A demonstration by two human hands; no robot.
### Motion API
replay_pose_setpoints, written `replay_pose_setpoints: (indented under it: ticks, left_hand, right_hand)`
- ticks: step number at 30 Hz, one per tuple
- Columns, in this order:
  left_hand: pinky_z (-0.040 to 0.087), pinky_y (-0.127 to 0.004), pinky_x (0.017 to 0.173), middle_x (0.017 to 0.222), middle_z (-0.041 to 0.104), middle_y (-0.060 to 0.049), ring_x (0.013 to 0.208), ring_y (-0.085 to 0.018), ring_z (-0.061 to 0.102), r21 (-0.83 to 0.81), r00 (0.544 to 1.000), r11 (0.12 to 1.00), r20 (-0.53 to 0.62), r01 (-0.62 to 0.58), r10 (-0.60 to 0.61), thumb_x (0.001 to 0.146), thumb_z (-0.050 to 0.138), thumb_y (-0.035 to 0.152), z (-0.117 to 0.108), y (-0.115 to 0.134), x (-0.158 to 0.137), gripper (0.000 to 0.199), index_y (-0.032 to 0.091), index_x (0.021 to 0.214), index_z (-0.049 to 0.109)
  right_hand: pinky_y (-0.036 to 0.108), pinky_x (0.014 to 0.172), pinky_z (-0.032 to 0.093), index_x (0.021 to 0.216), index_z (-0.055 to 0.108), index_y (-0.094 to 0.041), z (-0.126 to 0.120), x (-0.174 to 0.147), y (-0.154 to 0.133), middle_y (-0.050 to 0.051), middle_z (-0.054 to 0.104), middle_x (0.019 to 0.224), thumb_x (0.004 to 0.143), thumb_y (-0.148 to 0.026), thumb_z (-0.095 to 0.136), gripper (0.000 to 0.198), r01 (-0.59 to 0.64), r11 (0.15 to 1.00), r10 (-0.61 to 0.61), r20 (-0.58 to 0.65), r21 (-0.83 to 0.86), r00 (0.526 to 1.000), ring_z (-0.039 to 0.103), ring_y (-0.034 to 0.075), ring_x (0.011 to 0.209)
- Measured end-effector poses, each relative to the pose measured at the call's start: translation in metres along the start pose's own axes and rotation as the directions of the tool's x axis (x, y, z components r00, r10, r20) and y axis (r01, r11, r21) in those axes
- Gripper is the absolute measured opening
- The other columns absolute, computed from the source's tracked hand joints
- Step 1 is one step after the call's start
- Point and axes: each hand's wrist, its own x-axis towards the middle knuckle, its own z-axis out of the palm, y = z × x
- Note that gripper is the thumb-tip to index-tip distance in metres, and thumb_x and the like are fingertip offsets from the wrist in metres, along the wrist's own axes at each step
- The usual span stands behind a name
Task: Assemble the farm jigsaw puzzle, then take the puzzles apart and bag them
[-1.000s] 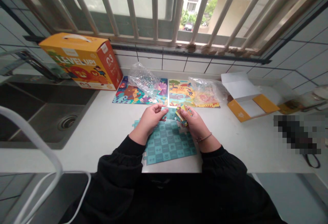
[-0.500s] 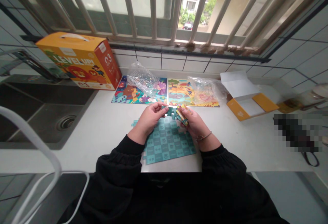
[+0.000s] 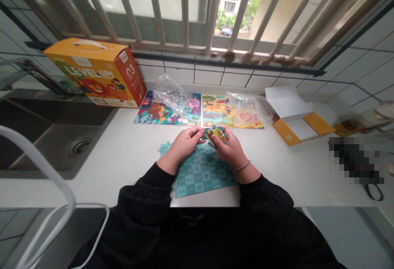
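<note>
My right hand is closed round a small stack of puzzle pieces, its thumb lying across the top one, which shows yellow, green and brown. Close by on the left, my left hand pinches the edge of a puzzle piece, mostly hidden behind its fingers. Both hands hover over a teal checkered puzzle sheet lying on the counter, with interlocking tabs along its left edge. Part of that sheet is covered by my hands.
Behind lie a dark picture board and a yellow picture board, with crumpled clear plastic bags on top. An orange box stands left beside the sink. An opened yellow-white box is at right. A white cable hangs front left.
My hands have drawn closer together. The teal piece held between them has moved in toward the stack, and the stack has turned so its top piece faces up more.
</note>
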Motion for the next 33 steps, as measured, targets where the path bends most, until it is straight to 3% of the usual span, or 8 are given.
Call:
replay_pose_setpoints:
  ticks: [5,8,10,15,24,29,33]
  left_hand:
    - [0.059,-0.043,0.105,0.119,0.079,-0.01,0.111,-0.026,0.074,0.126,0.998,0.992,0.057,-0.029,0.022,0.094,0.074,0.068,-0.003,0.0,0.001,0.054,0.019,0.116,0.077]
    - [0.059,-0.041,0.1,0.118,0.079,-0.011,0.111,-0.029,0.075,0.212,0.994,0.975,0.102,-0.068,0.047,0.093,0.075,0.067,-0.004,0.001,-0.001,0.056,0.018,0.12,0.074]
    - [0.06,-0.04,0.093,0.116,0.079,-0.011,0.105,-0.029,0.076,0.262,0.988,0.961,0.145,-0.086,0.049,0.087,0.084,0.062,-0.003,0.003,-0.003,0.057,0.019,0.122,0.071]
    - [0.057,-0.037,0.089,0.107,0.078,-0.005,0.096,-0.025,0.074,0.437,0.971,0.88,0.217,-0.185,0.097,0.082,0.09,0.042,-0.001,0.013,-0.011,0.041,0.021,0.113,0.072]
    - [0.054,-0.039,0.092,0.116,0.071,-0.008,0.104,-0.027,0.069,0.521,0.941,0.798,0.298,-0.303,0.163,0.088,0.083,0.037,0.008,0.007,-0.013,0.04,0.023,0.12,0.062]
    - [0.054,-0.044,0.106,0.131,0.062,-0.012,0.12,-0.03,0.066,0.514,0.938,0.793,0.275,-0.328,0.21,0.088,0.083,0.038,0.019,-0.004,-0.017,0.053,0.023,0.126,0.049]
    - [0.051,-0.049,0.116,0.144,0.056,-0.017,0.137,-0.033,0.061,0.434,0.933,0.833,0.258,-0.344,0.251,0.092,0.08,0.044,0.019,-0.008,-0.016,0.069,0.023,0.143,0.039]
  right_hand:
    - [0.058,0.117,0.05,0.149,0.055,-0.022,0.003,0.002,0.011,0.018,0.064,0.143,0.1,-0.059,0.072,0.064,0.171,0.956,-0.169,0.029,-0.239,0.985,0.061,0.036,0.136]
    - [0.058,0.119,0.048,0.151,0.053,-0.022,0.003,0.004,0.018,0.018,0.062,0.143,0.1,-0.053,0.073,0.063,0.232,0.93,-0.21,0.107,-0.284,0.972,0.058,0.036,0.138]
    - [0.057,0.115,0.051,0.142,0.058,-0.024,0.003,0.004,0.02,0.016,0.064,0.136,0.097,-0.048,0.077,0.054,0.269,0.916,-0.233,0.152,-0.296,0.96,0.06,0.035,0.132]
    - [0.05,0.096,0.057,0.112,0.062,-0.024,0.002,0.004,0.022,0.011,0.063,0.113,0.083,-0.046,0.089,0.045,0.253,0.914,-0.219,0.14,-0.317,0.966,0.063,0.032,0.109]
    - [0.051,0.098,0.056,0.127,0.055,-0.024,0.003,-0.004,0.018,0.013,0.061,0.119,0.094,-0.033,0.075,0.04,0.307,0.895,-0.228,0.259,-0.323,0.939,0.062,0.032,0.112]
    - [0.054,0.101,0.057,0.138,0.052,-0.022,0.003,-0.01,0.015,0.016,0.058,0.127,0.098,-0.041,0.073,0.049,0.303,0.919,-0.246,0.234,-0.252,0.941,0.062,0.034,0.119]
    - [0.052,0.101,0.057,0.133,0.056,-0.023,0.004,-0.009,0.013,0.014,0.063,0.125,0.099,-0.04,0.07,0.04,0.261,0.937,-0.202,0.248,-0.232,0.947,0.065,0.032,0.116]
